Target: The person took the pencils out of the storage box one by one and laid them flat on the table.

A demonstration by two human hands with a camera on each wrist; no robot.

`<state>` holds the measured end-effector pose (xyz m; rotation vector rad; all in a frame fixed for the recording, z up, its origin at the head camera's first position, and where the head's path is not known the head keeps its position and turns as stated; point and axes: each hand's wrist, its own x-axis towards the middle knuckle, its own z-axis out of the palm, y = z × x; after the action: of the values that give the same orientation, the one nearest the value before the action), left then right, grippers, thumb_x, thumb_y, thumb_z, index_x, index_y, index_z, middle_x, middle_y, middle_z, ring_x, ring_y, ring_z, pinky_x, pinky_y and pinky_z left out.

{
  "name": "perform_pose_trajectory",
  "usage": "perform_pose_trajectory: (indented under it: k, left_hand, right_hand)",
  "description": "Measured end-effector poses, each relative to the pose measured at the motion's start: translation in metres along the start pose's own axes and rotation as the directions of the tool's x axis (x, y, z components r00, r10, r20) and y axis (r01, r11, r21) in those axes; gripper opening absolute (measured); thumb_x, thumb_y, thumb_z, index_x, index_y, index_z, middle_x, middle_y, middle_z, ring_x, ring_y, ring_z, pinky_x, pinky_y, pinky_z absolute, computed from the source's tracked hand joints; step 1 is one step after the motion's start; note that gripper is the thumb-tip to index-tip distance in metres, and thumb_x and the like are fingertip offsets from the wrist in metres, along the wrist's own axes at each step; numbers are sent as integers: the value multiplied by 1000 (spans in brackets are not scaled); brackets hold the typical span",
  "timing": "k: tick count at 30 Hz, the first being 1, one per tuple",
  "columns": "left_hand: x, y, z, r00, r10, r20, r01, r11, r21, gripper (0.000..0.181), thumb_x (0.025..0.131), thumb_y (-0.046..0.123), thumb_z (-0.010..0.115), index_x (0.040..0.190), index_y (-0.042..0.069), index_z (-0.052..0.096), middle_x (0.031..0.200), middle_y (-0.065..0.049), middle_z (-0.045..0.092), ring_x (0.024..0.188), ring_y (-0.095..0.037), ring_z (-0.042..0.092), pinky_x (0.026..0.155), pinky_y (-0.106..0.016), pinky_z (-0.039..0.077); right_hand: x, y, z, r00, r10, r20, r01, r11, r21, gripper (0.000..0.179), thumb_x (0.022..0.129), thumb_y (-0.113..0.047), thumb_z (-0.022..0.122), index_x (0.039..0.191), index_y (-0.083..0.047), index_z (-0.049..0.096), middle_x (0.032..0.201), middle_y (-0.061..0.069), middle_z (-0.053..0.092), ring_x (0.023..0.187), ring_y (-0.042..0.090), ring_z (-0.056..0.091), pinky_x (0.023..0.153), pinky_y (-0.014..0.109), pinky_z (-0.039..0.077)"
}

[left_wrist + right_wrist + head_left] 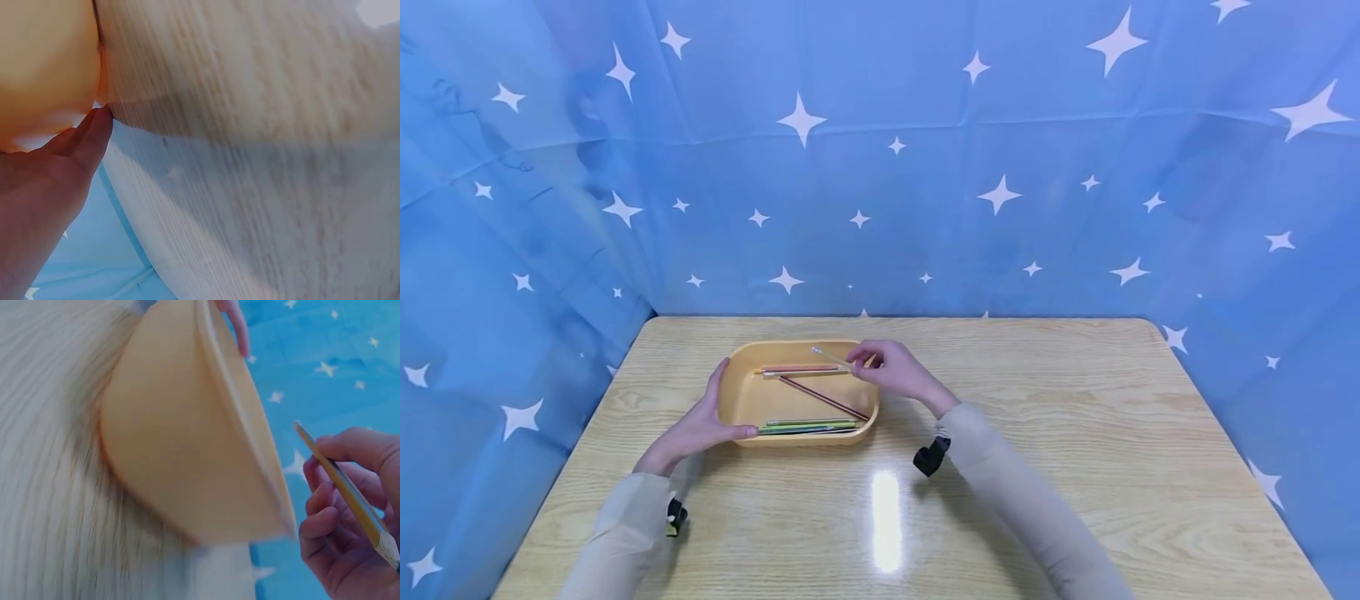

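A shallow orange-yellow plastic basin (772,400) stands on the table with several pencils inside. My left hand (698,427) holds its left end, thumb over the near rim and fingers along the outer wall. Above the basin's right end, my right hand (897,369) pinches a yellow pencil (351,495) between thumb and fingers, its dark tip toward the palm in the right wrist view. Reddish and yellow pencils (801,369) lie along the far side. A dark red striped pencil (822,397) slants across the middle, and green and dark pencils (811,423) lie by the near wall.
The wood-grain table (1075,433) extends around the basin, with a bright light reflection (886,521) on its near part. A blue curtain with white stars (910,225) hangs behind and at both sides. Each wrist wears a small black camera (932,456).
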<state>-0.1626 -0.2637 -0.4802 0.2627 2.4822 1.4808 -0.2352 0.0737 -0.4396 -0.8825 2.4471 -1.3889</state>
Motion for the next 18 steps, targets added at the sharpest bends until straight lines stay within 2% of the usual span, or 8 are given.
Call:
perform_pose_trajectory:
  k: [9, 18]
  left_hand:
    - [-2, 1, -1, 1000, 18, 2, -18, 1000, -5, 124, 77, 15, 82, 151, 5, -17, 156, -28, -2, 138, -48, 13, 109, -61, 15]
    - [-2, 0, -1, 1000, 11, 6, -11, 1000, 2, 124, 77, 17, 82, 151, 5, -17, 156, -29, -2, 138, -48, 14, 109, -61, 15]
  right_hand:
    - [-31, 37, -30, 987, 112, -117, -115, 993, -23, 19, 89, -10, 66, 106, -1, 69, 90, 5, 65, 76, 20, 59, 68, 32, 48]
    - [-72, 70, -56, 958, 216, -191, -221, 975, -3, 19, 92, -9, 63, 108, 0, 68, 98, 11, 65, 80, 23, 60, 70, 34, 49]
